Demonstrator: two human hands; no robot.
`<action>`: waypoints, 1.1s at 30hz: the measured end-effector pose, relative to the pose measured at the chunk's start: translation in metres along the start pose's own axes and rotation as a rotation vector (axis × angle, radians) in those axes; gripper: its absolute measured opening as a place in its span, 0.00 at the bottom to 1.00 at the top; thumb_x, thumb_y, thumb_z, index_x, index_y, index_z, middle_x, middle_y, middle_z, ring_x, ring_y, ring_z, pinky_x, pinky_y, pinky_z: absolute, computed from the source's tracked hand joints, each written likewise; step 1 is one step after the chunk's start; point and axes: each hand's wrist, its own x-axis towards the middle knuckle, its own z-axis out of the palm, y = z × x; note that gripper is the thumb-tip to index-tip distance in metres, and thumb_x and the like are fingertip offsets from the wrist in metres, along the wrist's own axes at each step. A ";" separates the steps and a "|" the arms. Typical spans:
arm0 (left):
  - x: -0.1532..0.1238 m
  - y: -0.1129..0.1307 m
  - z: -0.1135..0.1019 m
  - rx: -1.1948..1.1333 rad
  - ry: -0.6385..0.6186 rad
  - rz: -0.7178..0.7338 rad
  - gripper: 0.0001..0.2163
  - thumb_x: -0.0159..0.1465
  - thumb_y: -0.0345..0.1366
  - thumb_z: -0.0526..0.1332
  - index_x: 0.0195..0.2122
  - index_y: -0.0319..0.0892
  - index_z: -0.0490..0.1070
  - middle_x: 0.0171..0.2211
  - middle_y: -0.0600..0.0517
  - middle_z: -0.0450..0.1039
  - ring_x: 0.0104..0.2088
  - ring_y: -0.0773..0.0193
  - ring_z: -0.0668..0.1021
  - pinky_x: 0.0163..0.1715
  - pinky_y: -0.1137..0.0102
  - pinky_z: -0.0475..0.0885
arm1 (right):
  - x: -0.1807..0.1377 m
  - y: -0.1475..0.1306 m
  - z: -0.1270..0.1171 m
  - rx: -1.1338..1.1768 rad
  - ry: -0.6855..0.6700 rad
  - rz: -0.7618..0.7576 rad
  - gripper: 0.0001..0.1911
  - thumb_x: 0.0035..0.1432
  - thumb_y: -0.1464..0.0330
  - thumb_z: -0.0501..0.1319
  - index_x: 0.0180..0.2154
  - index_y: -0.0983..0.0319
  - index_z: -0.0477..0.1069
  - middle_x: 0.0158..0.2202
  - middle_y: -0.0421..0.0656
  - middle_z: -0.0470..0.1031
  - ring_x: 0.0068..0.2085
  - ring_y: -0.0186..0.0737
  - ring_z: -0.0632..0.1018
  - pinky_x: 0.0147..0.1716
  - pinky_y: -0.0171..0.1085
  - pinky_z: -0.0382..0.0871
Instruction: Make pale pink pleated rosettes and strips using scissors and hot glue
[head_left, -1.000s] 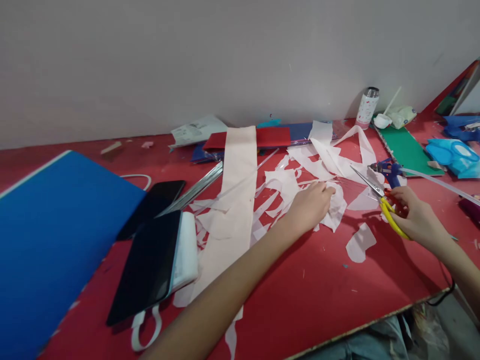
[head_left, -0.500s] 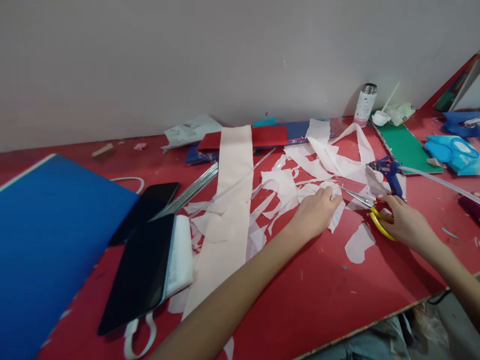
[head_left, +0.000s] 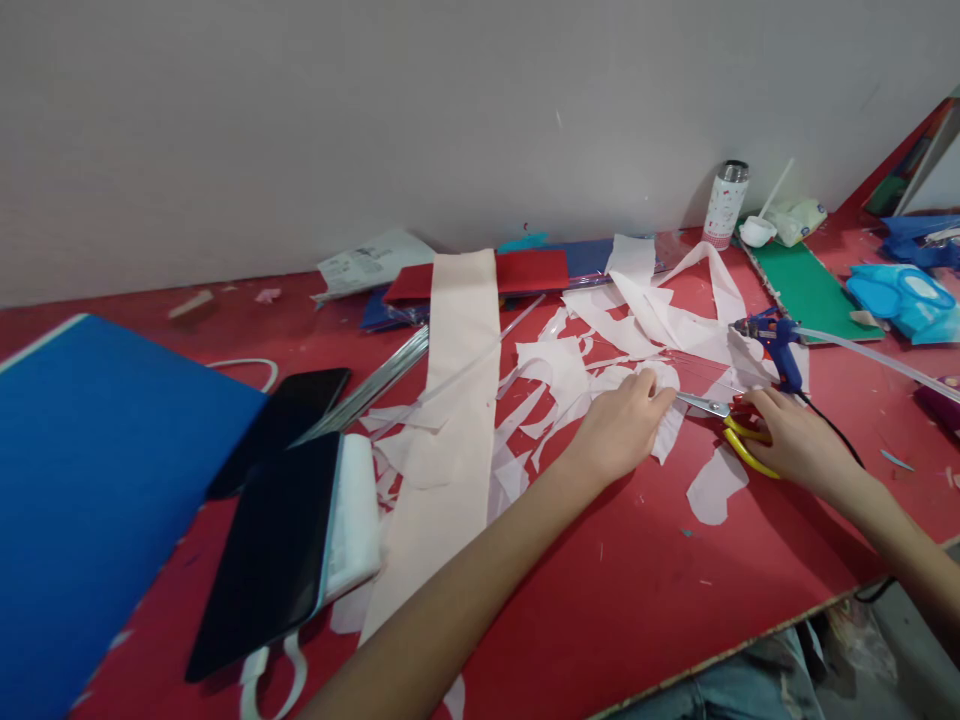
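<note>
My left hand (head_left: 626, 420) is closed on a pale pink paper piece (head_left: 667, 428), part of which shows past the fingers. My right hand (head_left: 795, 440) grips the yellow handles of a pair of scissors (head_left: 742, 445), whose blades point left toward the paper and reach close to my left fingertips. Whether the blades touch the paper I cannot tell. On the red table just below lies a cut, rounded paper piece (head_left: 718, 487). Pale paper scraps (head_left: 555, 365) are heaped behind and left of my left hand.
A blue glue gun (head_left: 784, 355) with a clear glue stick stands behind my right hand. A long pale paper strip (head_left: 461, 380), a tablet (head_left: 274, 550) and a blue board (head_left: 112, 500) are to the left. A bottle (head_left: 726, 205) stands by the wall.
The scissors and my right hand have moved slightly left, bringing the blades up to my left fingers. The blades look more closed. The view has shifted a little.
</note>
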 end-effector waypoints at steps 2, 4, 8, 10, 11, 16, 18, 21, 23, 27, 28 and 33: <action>0.000 0.000 -0.001 0.031 -0.001 0.005 0.14 0.66 0.30 0.42 0.46 0.41 0.65 0.43 0.45 0.64 0.39 0.59 0.70 0.26 0.71 0.62 | 0.002 0.000 0.000 0.016 -0.012 -0.013 0.16 0.56 0.59 0.55 0.43 0.61 0.65 0.41 0.49 0.73 0.36 0.45 0.76 0.27 0.36 0.63; 0.000 -0.001 -0.002 0.059 0.001 -0.001 0.15 0.66 0.31 0.42 0.46 0.41 0.65 0.43 0.45 0.64 0.38 0.60 0.70 0.25 0.72 0.61 | 0.005 0.002 0.001 0.035 -0.028 -0.027 0.16 0.56 0.60 0.55 0.43 0.62 0.66 0.41 0.49 0.73 0.36 0.44 0.76 0.28 0.36 0.64; -0.001 -0.001 -0.001 0.056 0.006 -0.006 0.14 0.67 0.32 0.42 0.47 0.41 0.64 0.43 0.45 0.64 0.36 0.62 0.70 0.24 0.73 0.60 | 0.009 0.007 0.002 0.069 -0.051 -0.063 0.16 0.57 0.59 0.55 0.43 0.62 0.65 0.40 0.49 0.73 0.36 0.44 0.76 0.31 0.37 0.66; -0.001 -0.001 -0.002 0.050 0.006 -0.009 0.14 0.67 0.32 0.43 0.47 0.41 0.64 0.43 0.45 0.64 0.35 0.62 0.70 0.24 0.72 0.60 | 0.011 0.011 0.003 0.055 -0.060 -0.086 0.16 0.57 0.59 0.54 0.43 0.62 0.65 0.40 0.49 0.73 0.38 0.45 0.75 0.33 0.37 0.66; -0.001 -0.001 -0.002 0.052 0.004 -0.012 0.14 0.66 0.32 0.43 0.47 0.41 0.64 0.43 0.45 0.64 0.35 0.62 0.70 0.24 0.72 0.60 | 0.011 0.012 0.003 0.047 -0.064 -0.099 0.16 0.57 0.58 0.54 0.43 0.62 0.65 0.40 0.49 0.73 0.38 0.45 0.75 0.34 0.38 0.66; -0.001 -0.001 -0.004 0.079 -0.015 -0.021 0.16 0.62 0.27 0.44 0.48 0.41 0.63 0.44 0.45 0.64 0.34 0.61 0.70 0.23 0.72 0.59 | 0.011 0.017 0.005 0.094 -0.059 -0.136 0.16 0.58 0.60 0.54 0.45 0.61 0.65 0.41 0.49 0.72 0.38 0.44 0.74 0.34 0.37 0.65; -0.001 -0.001 -0.004 0.076 -0.024 -0.020 0.16 0.61 0.25 0.45 0.48 0.41 0.63 0.44 0.45 0.64 0.34 0.61 0.70 0.23 0.72 0.59 | 0.011 0.018 0.006 0.129 -0.051 -0.134 0.16 0.58 0.60 0.54 0.45 0.61 0.65 0.42 0.49 0.72 0.37 0.43 0.74 0.35 0.37 0.65; -0.001 -0.002 -0.003 0.058 -0.019 -0.025 0.16 0.61 0.26 0.46 0.48 0.42 0.62 0.44 0.45 0.63 0.33 0.63 0.70 0.23 0.72 0.59 | 0.011 0.019 0.008 0.149 -0.037 -0.146 0.16 0.58 0.60 0.54 0.46 0.61 0.64 0.42 0.49 0.72 0.38 0.43 0.74 0.36 0.38 0.66; -0.001 -0.002 -0.003 0.048 -0.014 -0.040 0.16 0.61 0.25 0.46 0.49 0.42 0.62 0.44 0.45 0.63 0.33 0.63 0.70 0.24 0.73 0.60 | 0.011 0.020 0.009 0.148 -0.015 -0.161 0.16 0.58 0.61 0.55 0.46 0.61 0.64 0.42 0.49 0.72 0.39 0.45 0.74 0.37 0.40 0.66; -0.001 -0.004 -0.002 0.041 -0.008 -0.066 0.19 0.60 0.23 0.46 0.51 0.43 0.62 0.45 0.46 0.63 0.34 0.62 0.70 0.24 0.73 0.61 | 0.012 0.022 0.010 0.172 0.024 -0.215 0.13 0.58 0.65 0.55 0.45 0.60 0.64 0.43 0.48 0.72 0.42 0.47 0.73 0.40 0.43 0.67; -0.001 -0.004 -0.002 0.039 -0.005 -0.075 0.19 0.61 0.24 0.46 0.52 0.43 0.61 0.45 0.46 0.63 0.35 0.62 0.70 0.24 0.73 0.61 | 0.012 0.023 0.010 0.175 0.030 -0.225 0.12 0.58 0.65 0.55 0.45 0.59 0.64 0.43 0.48 0.72 0.42 0.48 0.73 0.41 0.43 0.67; -0.002 -0.008 -0.007 0.044 0.014 -0.139 0.19 0.61 0.24 0.47 0.53 0.42 0.62 0.46 0.46 0.64 0.38 0.60 0.71 0.26 0.72 0.62 | 0.014 0.022 0.011 0.191 0.056 -0.245 0.10 0.58 0.65 0.56 0.42 0.59 0.64 0.40 0.48 0.73 0.40 0.46 0.74 0.38 0.42 0.67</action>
